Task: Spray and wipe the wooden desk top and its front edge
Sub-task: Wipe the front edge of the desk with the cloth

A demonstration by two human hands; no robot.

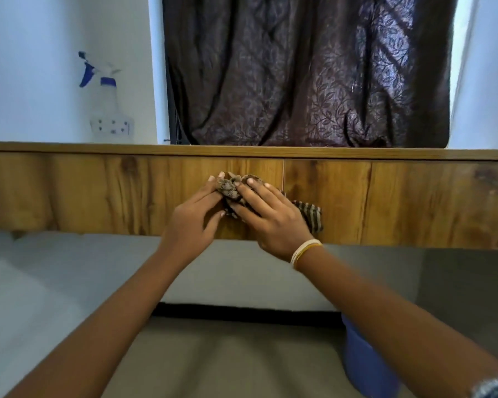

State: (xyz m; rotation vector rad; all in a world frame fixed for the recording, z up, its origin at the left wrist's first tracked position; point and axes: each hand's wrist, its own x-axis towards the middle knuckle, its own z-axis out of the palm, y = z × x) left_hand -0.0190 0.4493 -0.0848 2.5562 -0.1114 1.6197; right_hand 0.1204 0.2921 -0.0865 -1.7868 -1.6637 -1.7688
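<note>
A brown wooden bench (385, 196) with visible grain runs across the whole width of the frame at mid-height, its front face toward the camera and its narrow top edge showing as a lighter strip above.

A crumpled brown-and-tan striped cloth (309, 215) lies against the front face at the centre of the frame. The left hand (194, 214), centre left, pinches the upper end of the cloth: its fingers (213, 186) are curled onto the fabric, with fingertips showing above it. The right hand (270, 216), centre right, lies over the middle of the cloth, its fingers spread moderately and bent onto the bunched fabric, pressing it to the wood. A striped tail of the cloth hangs out past the right hand toward lower right. A white and yellow bangle pair (304, 249) sits on the right wrist.

A translucent white spray bottle with a blue trigger and collar (110, 110) stands upright on the bench top at upper left, well apart from both hands, against a white wall (41, 67).

A dark brown leaf-patterned curtain (299, 70) fills the upper centre behind the bench. A grey floor (213, 363) occupies the lower frame. A blue plastic bucket (365, 357) sits at lower right, partly hidden by the right forearm.
</note>
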